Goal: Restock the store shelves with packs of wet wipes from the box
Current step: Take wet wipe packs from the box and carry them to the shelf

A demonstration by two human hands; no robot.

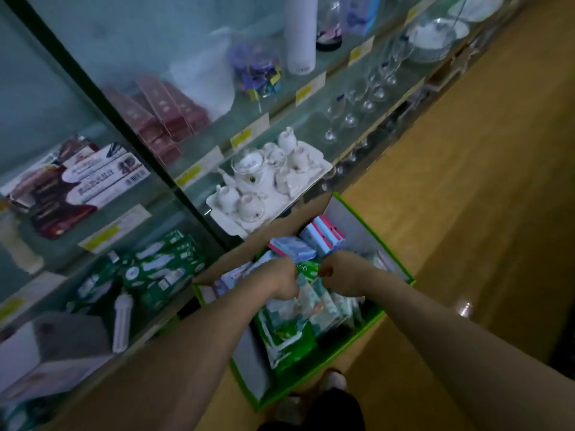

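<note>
A cardboard box (357, 219) with green edges stands on the floor below the shelves, full of wet wipe packs. Both my hands reach down into it. My left hand (281, 279) and my right hand (337, 275) each grip an end of a green and white wipe pack (308, 272) near the box's middle. More green packs (289, 337) lie in the near half, and pink and blue packs (323, 236) in the far half. Green wipe packs (161, 269) lie stacked on the low glass shelf at the left.
A white tea set on a tray (267, 185) sits on the shelf just beyond the box. Wine glasses (357, 101), red boxes (165, 116) and a white bottle (300, 35) stand higher up. A white bulb (122, 321) lies by the shelf's green packs. Wooden floor (482, 181) spreads right.
</note>
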